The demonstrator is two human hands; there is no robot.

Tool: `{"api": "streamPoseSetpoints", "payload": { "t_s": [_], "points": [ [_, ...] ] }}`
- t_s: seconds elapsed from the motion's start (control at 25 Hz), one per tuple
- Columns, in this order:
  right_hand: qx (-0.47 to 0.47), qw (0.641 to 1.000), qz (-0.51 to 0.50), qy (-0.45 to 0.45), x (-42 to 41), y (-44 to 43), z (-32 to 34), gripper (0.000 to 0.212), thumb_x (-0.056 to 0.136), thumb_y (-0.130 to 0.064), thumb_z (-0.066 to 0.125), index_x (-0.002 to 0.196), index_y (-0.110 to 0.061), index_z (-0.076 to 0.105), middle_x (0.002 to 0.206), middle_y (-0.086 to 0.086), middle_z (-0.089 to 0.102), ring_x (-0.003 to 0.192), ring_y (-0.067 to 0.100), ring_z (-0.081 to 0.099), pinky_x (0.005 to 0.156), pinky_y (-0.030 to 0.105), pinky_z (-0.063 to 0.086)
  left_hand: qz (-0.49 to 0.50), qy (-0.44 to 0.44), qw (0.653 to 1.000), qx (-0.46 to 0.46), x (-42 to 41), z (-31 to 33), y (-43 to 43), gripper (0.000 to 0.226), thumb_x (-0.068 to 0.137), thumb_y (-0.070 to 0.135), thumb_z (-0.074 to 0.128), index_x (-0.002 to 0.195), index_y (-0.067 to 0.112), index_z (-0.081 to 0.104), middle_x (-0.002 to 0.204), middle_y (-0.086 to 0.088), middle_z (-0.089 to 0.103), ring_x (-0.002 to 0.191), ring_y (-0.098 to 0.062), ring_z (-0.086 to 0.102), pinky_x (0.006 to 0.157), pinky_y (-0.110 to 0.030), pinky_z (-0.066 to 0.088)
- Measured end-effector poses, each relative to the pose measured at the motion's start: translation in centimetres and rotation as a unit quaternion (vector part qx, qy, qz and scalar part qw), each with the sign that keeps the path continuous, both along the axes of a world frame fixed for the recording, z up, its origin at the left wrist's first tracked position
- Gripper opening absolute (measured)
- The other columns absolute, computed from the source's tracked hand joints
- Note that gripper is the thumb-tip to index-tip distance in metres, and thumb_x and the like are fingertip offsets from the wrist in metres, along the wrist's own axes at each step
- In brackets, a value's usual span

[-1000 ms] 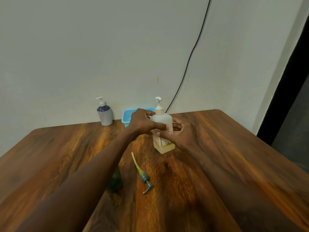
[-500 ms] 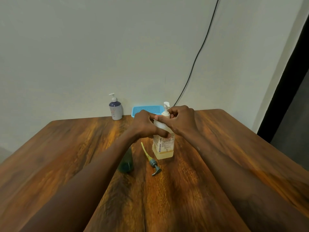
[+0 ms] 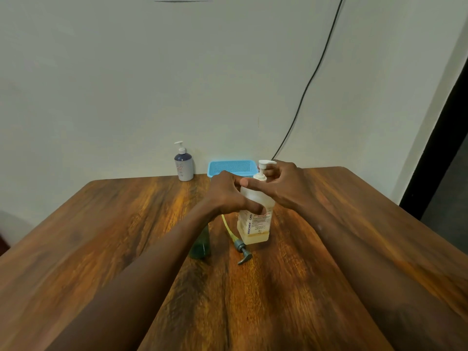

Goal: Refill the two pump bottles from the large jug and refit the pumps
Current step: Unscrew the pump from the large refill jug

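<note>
A translucent bottle (image 3: 254, 228) with a little yellowish liquid stands upright at the table's middle, its white pump (image 3: 263, 168) fitted on top. My left hand (image 3: 228, 193) grips the bottle's shoulder. My right hand (image 3: 281, 183) is at the pump collar, thumb and fingers around the neck. A small green bottle (image 3: 201, 245) without a pump stands just left, partly hidden by my left forearm. Its grey pump with a yellow tube (image 3: 238, 243) lies flat on the wood between the two bottles. A grey-and-blue pump bottle (image 3: 183, 164) stands by the wall.
A blue perforated basket (image 3: 231, 167) sits at the table's back edge against the wall. A black cable (image 3: 306, 89) hangs down the wall behind it. The wooden table (image 3: 126, 224) ends at the right near a dark doorway.
My right hand has shifted from the bottle's side up to the pump collar, while the left keeps the bottle's shoulder. The view has drawn closer to the bottle.
</note>
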State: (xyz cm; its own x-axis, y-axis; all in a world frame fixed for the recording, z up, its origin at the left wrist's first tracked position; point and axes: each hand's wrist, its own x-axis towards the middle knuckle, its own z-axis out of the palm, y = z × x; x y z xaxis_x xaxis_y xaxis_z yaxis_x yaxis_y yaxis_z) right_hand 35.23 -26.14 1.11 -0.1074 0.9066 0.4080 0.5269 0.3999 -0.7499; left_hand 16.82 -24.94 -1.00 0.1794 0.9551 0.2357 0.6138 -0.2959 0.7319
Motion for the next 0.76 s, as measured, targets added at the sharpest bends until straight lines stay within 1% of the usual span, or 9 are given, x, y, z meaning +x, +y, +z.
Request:
{"api": "streamPoseSetpoints", "payload": {
  "t_s": [0.08,0.16,0.24,0.32,0.4,0.52,0.6,0.68,0.76],
  "points": [
    [0.047,0.996,-0.082,0.001,-0.2,0.4,-0.6,0.05,0.066,-0.059,0.087,0.089,-0.019,0.069,0.08,-0.014,0.068,0.062,-0.002,0.06,0.049,0.005,0.042,0.006,0.013,1.0,0.01,0.5,-0.2,0.3,0.055,0.055,0.04,0.101,0.099,0.021,0.075,0.103,0.006,0.08,0.082,-0.009,0.077,0.072,-0.033,0.066],
    [0.036,0.997,-0.064,0.004,0.0,1.1,-1.0,0.043,0.07,-0.051,0.089,0.09,-0.017,0.072,0.081,-0.008,0.072,0.063,0.002,0.062,0.051,0.008,0.046,0.004,0.008,1.0,0.001,0.6,-0.5,0.7,0.056,0.055,0.04,0.101,0.102,0.022,0.077,0.104,0.007,0.08,0.083,-0.009,0.078,0.072,-0.034,0.066],
    [-0.029,0.996,0.034,0.073,0.7,1.6,-1.1,0.043,0.081,-0.029,0.085,0.119,-0.014,0.07,0.107,0.004,0.077,0.087,0.007,0.072,0.073,0.017,0.06,0.002,-0.009,1.0,-0.012,0.4,-0.8,1.0,0.06,0.054,0.039,0.101,0.108,0.022,0.079,0.107,0.008,0.08,0.087,-0.009,0.078,0.074,-0.037,0.067],
    [-0.126,0.966,0.148,0.171,1.5,1.4,-1.1,0.065,0.091,-0.009,0.074,0.15,-0.011,0.045,0.133,0.009,0.068,0.113,0.015,0.069,0.093,0.028,0.059,0.002,-0.005,1.0,-0.022,0.1,-1.0,1.3,0.064,0.054,0.037,0.101,0.112,0.022,0.08,0.109,0.008,0.08,0.09,-0.009,0.077,0.077,-0.037,0.066],
    [-0.137,0.967,0.165,0.14,1.6,1.5,-1.1,0.077,0.093,-0.011,0.072,0.158,-0.014,0.03,0.14,-0.002,0.061,0.12,0.012,0.063,0.092,0.019,0.056,-0.001,0.009,1.0,-0.02,0.0,-1.2,1.4,0.065,0.053,0.038,0.101,0.113,0.022,0.08,0.11,0.008,0.079,0.093,-0.009,0.076,0.079,-0.036,0.066],
    [-0.02,0.999,0.02,0.018,0.4,1.8,-1.3,0.068,0.075,-0.051,0.085,0.13,-0.019,0.063,0.114,-0.01,0.072,0.086,-0.002,0.067,0.066,0.007,0.052,0.008,0.014,1.0,-0.008,0.4,-1.5,1.5,0.07,0.053,0.04,0.101,0.115,0.02,0.074,0.114,0.007,0.077,0.094,-0.011,0.076,0.077,-0.035,0.066],
    [0.033,0.999,-0.043,0.0,0.2,2.0,-1.6,0.053,0.068,-0.054,0.088,0.101,-0.016,0.072,0.089,-0.007,0.074,0.067,0.0,0.065,0.057,0.012,0.051,0.012,0.02,1.0,-0.009,0.7,-1.5,1.6,0.066,0.056,0.039,0.1,0.112,0.019,0.073,0.111,0.007,0.077,0.091,-0.01,0.075,0.075,-0.032,0.066],
    [0.023,0.999,0.003,0.025,0.5,2.2,-1.5,0.047,0.077,-0.038,0.087,0.117,-0.017,0.071,0.104,-0.003,0.076,0.084,0.004,0.071,0.069,0.016,0.058,0.007,0.015,1.0,-0.02,0.6,-1.4,1.8,0.058,0.058,0.038,0.1,0.109,0.021,0.077,0.111,0.007,0.078,0.09,-0.008,0.075,0.075,-0.031,0.066],
    [-0.049,0.987,0.114,0.098,1.0,1.9,-0.9,0.067,0.088,-0.011,0.078,0.147,-0.023,0.049,0.124,-0.002,0.07,0.109,0.007,0.069,0.085,0.019,0.059,0.004,0.009,1.0,-0.024,0.5,-1.3,1.8,0.056,0.059,0.038,0.099,0.11,0.025,0.079,0.112,0.007,0.079,0.091,-0.007,0.075,0.077,-0.032,0.066]
  ]
}}
